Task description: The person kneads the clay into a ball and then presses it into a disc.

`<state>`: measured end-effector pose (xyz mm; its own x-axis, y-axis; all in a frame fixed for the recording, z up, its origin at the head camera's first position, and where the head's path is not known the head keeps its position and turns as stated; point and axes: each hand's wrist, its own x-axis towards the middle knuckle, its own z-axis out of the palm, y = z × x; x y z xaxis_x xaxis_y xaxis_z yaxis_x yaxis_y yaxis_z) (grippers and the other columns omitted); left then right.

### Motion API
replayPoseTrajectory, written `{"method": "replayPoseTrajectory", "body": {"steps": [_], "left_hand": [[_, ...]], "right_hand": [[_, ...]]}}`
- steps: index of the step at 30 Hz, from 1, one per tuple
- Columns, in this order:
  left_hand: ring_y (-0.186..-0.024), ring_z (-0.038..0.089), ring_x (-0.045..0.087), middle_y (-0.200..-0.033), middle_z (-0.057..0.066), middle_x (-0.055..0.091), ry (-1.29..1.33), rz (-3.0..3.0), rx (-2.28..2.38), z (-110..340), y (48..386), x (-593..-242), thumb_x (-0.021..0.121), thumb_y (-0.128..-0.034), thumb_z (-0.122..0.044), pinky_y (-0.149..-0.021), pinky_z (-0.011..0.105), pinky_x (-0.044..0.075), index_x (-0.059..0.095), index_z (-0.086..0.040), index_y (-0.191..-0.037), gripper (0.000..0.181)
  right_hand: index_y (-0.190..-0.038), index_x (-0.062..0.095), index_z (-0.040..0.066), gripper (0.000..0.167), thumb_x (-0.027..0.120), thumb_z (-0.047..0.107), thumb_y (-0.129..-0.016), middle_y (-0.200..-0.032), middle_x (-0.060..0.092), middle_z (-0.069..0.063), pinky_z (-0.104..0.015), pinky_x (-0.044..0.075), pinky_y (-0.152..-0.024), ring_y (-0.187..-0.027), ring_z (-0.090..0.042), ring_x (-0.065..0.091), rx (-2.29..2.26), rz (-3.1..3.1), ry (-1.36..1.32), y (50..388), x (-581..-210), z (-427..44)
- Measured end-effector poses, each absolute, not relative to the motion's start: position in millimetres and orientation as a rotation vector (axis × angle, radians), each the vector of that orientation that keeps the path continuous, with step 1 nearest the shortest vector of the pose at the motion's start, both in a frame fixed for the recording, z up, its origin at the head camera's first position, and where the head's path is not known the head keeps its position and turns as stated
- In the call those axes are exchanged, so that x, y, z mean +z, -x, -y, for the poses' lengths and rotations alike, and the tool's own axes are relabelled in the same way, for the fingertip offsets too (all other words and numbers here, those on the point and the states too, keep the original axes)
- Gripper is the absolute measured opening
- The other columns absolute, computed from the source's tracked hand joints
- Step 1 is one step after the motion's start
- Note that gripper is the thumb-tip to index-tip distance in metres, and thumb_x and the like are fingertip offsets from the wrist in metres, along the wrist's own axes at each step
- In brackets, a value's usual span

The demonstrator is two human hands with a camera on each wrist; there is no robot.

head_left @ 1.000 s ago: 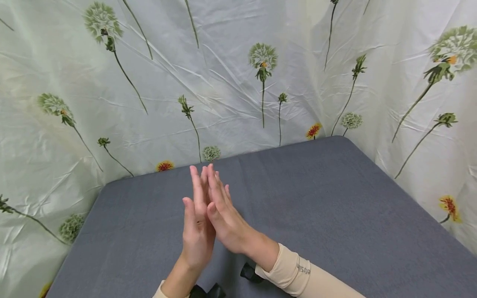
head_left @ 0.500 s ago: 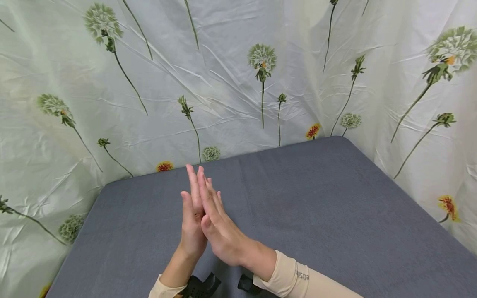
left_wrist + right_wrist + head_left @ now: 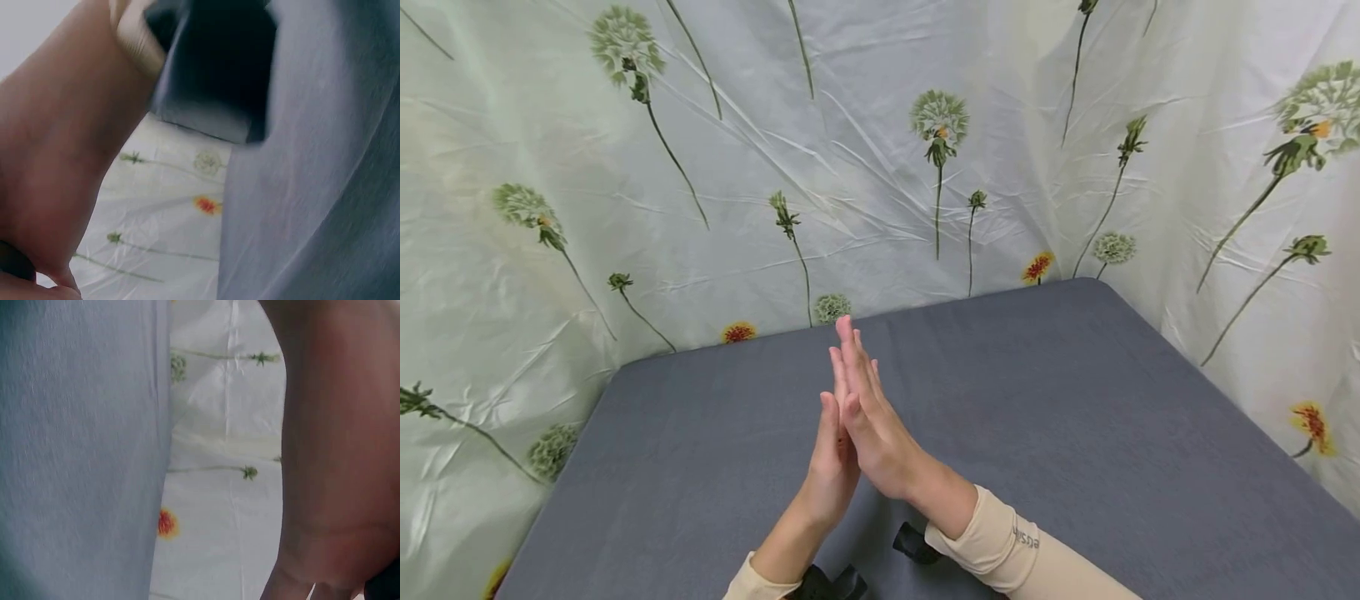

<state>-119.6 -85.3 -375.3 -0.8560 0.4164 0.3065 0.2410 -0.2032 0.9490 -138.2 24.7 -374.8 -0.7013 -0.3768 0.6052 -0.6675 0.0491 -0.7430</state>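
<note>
In the head view, the left hand (image 3: pixel 833 471) and the right hand (image 3: pixel 880 442) are seen placed palm to palm above the bench (image 3: pixel 1075 417), which is covered by grey cloth. The fingers (image 3: pixel 857 358) are held straight and pointed upward; by them nothing is seen to be gripped, though the narrow space between the palms is hidden. Behind, a white floral curtain (image 3: pixel 865 167) is hung. As a judgement, the joining of the palms can be considered done; whether anything is left to be done cannot be told.
</note>
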Motion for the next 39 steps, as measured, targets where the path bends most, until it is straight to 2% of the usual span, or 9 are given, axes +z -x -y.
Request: {"method": "replayPoseTrajectory", "body": {"steps": [4,10,18,22,28,32,39], "left_hand": [[-0.164,0.026,-0.03,-0.173,-0.016,-0.035,-0.803,-1.831,2.17,79.0,112.9,-374.9,-0.003,-0.1103,-0.064,-0.126,0.075,-0.015,-0.033,-0.031,-0.164,0.07],[-0.162,0.027,-0.035,-0.173,-0.01,-0.036,-0.82,-1.763,2.128,76.4,105.5,-371.0,-0.009,-0.1082,-0.064,-0.125,0.073,-0.019,-0.033,-0.026,-0.165,0.073],[-0.161,0.025,-0.036,-0.173,-0.011,-0.036,-0.752,-1.782,2.192,81.3,102.4,-363.6,-0.009,-0.1079,-0.065,-0.127,0.07,-0.02,-0.031,-0.028,-0.166,0.072],[-0.163,0.023,-0.033,-0.175,-0.015,-0.031,-0.745,-1.834,2.231,86.0,102.6,-360.3,-0.009,-0.1087,-0.063,-0.126,0.069,-0.022,-0.03,-0.032,-0.166,0.068],[-0.168,0.015,-0.016,-0.179,-0.017,-0.014,-0.738,-1.916,2.326,94.7,107.8,-355.5,-0.005,-0.11,-0.064,-0.131,0.062,-0.017,-0.024,-0.04,-0.167,0.065],[-0.168,0.013,-0.014,-0.179,-0.019,-0.014,-0.728,-1.982,2.366,100.4,113.0,-355.0,-0.002,-0.1102,-0.066,-0.133,0.058,-0.013,-0.022,-0.041,-0.167,0.065],[-0.169,0.018,-0.016,-0.179,-0.018,-0.017,-0.691,-2.042,2.369,106.7,122.0,-360.7,0.0,-0.1098,-0.068,-0.133,0.064,-0.009,-0.023,-0.041,-0.167,0.067]], "right_hand": [[-0.174,-0.007,0.017,0.084,0.005,0.07,-0.11,-0.183,-0.009,0.002,-0.07,-0.009,-0.131,-0.17,-0.027,-0.01,1.702,2.074,-1.034,147.1,-373.0,-32.6],[-0.174,-0.008,0.022,0.09,0.002,0.079,-0.105,-0.183,-0.008,0.006,-0.07,-0.012,-0.13,-0.169,-0.027,-0.012,1.672,2.144,-0.968,157.9,-373.9,-40.0],[-0.173,-0.01,0.031,0.09,0.001,0.084,-0.101,-0.181,-0.009,0.013,-0.071,-0.012,-0.129,-0.169,-0.022,-0.013,1.642,2.257,-0.946,161.1,-380.4,-37.7],[-0.173,-0.011,0.03,0.09,0.003,0.083,-0.102,-0.182,-0.01,0.011,-0.073,-0.011,-0.129,-0.169,-0.024,-0.013,1.659,2.266,-0.972,159.2,-384.7,-32.2],[-0.173,-0.015,0.026,0.089,0.001,0.08,-0.103,-0.182,-0.012,0.008,-0.073,-0.008,-0.13,-0.169,-0.027,-0.014,1.664,2.304,-1.037,150.3,-389.2,-21.8],[-0.171,-0.018,0.025,0.086,-0.003,0.077,-0.104,-0.181,-0.017,0.007,-0.073,-0.007,-0.129,-0.169,-0.027,-0.015,1.658,2.34,-1.094,142.0,-391.2,-16.3],[-0.171,-0.019,0.024,0.082,-0.005,0.072,-0.107,-0.181,-0.016,0.004,-0.074,-0.006,-0.129,-0.169,-0.028,-0.014,1.665,2.325,-1.16,129.8,-390.4,-11.5]]}}
